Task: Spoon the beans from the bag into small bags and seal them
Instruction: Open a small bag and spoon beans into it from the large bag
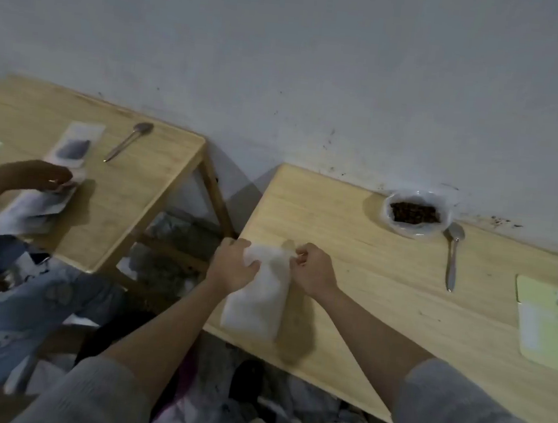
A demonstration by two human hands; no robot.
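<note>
Right now the left hand point(234, 263) and right hand point(312, 270) both pinch the top corners of a small white bag point(258, 298), fingers curled on its upper edge, at the near left corner of the wooden table point(383, 291). Farther back by the wall sits the open bag of beans point(415, 213) (dark beans visible inside), with a spoon point(452, 253) just beside it. A pale green sheet point(551, 322) lies at the right. Another person's hand point(47, 176) handles bags on a neighbouring table point(158, 171), where a second spoon point(130, 140) lies.

Single head-worn view, forward and down, close over the wooden table point(383, 291).
</note>
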